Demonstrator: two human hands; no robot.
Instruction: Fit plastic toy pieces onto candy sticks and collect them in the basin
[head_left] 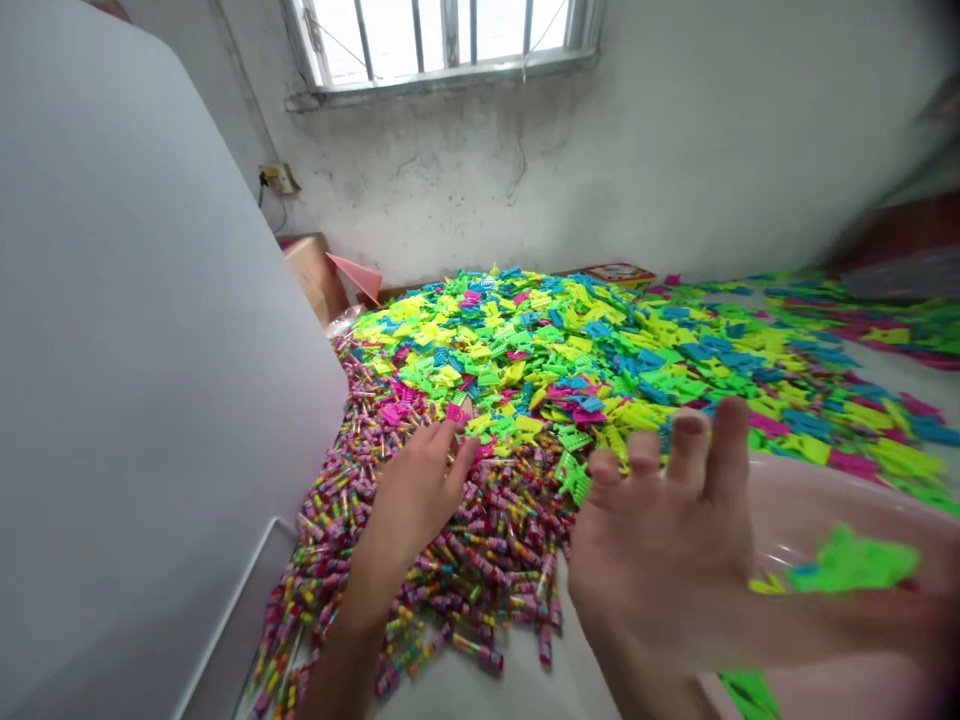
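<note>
My left hand (424,480) reaches over the heap where candy tubes (480,560) in pink, red and yellow wrapping meet the plastic pieces. Its thumb is apart from the fingers, and a small pink plastic piece (454,412) lies at the fingertips. Slightly blurred, my right hand (667,560) is raised with fingers and thumb spread, nothing visibly gripped. Behind it stands a pink basin (795,490), partly hidden by the hand. A green plastic piece (855,560) shows inside, just above my right thumb. Flat green, yellow, blue and pink plastic pieces (540,340) form the large heap.
A smooth white panel (150,350) rises along the left. Against the back wall (675,150), below a barred window (450,40), are a cardboard box (319,275), a pink triangular piece (358,275) and a flat printed box (619,273). Pale floor (487,690) shows in front.
</note>
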